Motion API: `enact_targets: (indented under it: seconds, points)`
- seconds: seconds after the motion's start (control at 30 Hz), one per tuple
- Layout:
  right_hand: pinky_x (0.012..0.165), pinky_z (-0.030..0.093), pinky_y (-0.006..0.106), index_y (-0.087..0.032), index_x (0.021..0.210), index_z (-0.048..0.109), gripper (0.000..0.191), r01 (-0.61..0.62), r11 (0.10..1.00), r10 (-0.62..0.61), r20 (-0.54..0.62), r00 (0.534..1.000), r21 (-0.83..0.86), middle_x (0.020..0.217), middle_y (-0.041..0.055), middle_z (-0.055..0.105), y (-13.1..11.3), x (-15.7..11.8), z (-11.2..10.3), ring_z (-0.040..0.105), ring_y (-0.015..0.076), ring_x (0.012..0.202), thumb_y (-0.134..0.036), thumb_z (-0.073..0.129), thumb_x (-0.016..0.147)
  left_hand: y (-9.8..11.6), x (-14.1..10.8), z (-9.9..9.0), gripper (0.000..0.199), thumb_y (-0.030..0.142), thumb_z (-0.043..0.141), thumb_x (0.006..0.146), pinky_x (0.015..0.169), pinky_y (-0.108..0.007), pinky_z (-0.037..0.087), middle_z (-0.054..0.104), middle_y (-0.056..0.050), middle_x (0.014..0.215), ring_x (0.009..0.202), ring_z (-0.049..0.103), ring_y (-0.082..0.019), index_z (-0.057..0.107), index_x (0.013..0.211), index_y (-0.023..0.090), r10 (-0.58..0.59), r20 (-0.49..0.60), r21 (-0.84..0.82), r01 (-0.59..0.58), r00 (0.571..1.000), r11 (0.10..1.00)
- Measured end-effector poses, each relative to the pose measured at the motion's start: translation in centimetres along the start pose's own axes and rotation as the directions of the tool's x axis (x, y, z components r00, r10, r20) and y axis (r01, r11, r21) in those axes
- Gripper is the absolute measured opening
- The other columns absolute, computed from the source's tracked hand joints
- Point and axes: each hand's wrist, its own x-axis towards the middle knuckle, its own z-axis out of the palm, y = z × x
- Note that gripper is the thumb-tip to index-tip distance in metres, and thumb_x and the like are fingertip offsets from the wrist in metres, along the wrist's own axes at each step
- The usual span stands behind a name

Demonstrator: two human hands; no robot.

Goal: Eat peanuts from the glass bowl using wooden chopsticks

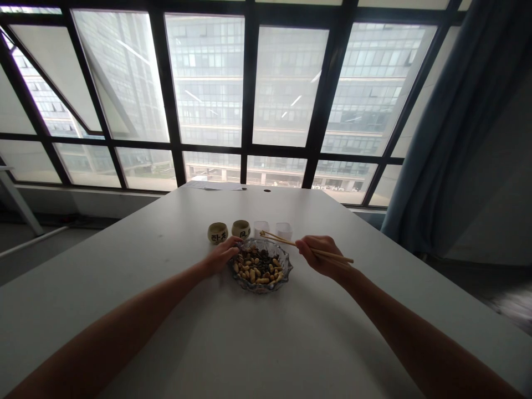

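A clear glass bowl (286, 272) with a wavy rim sits on the table, holding unshelled peanuts (262, 280) and dark seeds (265, 265). My left hand (221, 256) grips its left rim, fingers on the edge. In my right hand (322, 252) is a pair of wooden chopsticks (286, 240), with their tips above the bowl's far side. Something small and tan seems to be between the tips; its kind is unclear. Behind the bowl stand two small beige cups (218, 235) with dark characters and two translucent whitish cups (284, 229), partly hidden by the chopsticks.
The white table (174, 321) runs away from me toward large framed windows (208, 83). Papers (216, 186) lie at its far left end, near two dark round holes. A blue curtain (432, 144) hangs on the right.
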Motion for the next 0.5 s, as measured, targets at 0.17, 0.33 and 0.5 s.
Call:
enact_targets:
  seconds: [0.17,0.33,0.5]
  points:
    - [0.048,0.037,0.027,-0.023,0.057,0.057,0.051,0.057,0.996,-0.054,0.035,0.998,-0.073,0.05,0.0017,0.057,0.2,0.0,0.2,0.048,0.0126,0.044,-0.063,0.06,0.089,0.2,0.3,0.1,0.031,0.037,0.044,0.09,0.087,-0.038,0.051,0.068,-0.007,0.098,0.092,0.064,-0.024,0.062,0.106,0.018,0.076,-0.279,0.109,-0.046,0.957,0.993]
    - [0.047,0.035,0.027,-0.024,0.057,0.057,0.051,0.003,1.0,-0.003,0.017,1.0,-0.016,0.048,0.0016,0.056,0.5,0.0,0.2,0.048,0.0131,0.044,-0.066,0.062,0.085,-1.2,0.8,-1.3,0.039,0.038,0.064,0.08,0.103,-0.045,0.045,0.062,-0.014,0.121,0.117,0.057,-0.032,0.057,0.115,0.02,0.172,-0.577,0.401,0.094,0.798,0.911]
    - [0.048,0.038,0.027,-0.024,0.055,0.057,0.052,0.009,1.0,-0.009,0.022,1.0,-0.017,0.05,0.0019,0.059,0.5,0.0,0.2,0.048,0.013,0.043,-0.068,0.063,0.083,-3.2,1.3,-2.6,0.084,0.052,0.074,0.073,0.105,-0.052,0.042,0.053,-0.021,0.142,0.132,0.049,-0.04,0.04,0.142,0.018,-0.085,-0.567,0.316,0.312,0.819,0.896]
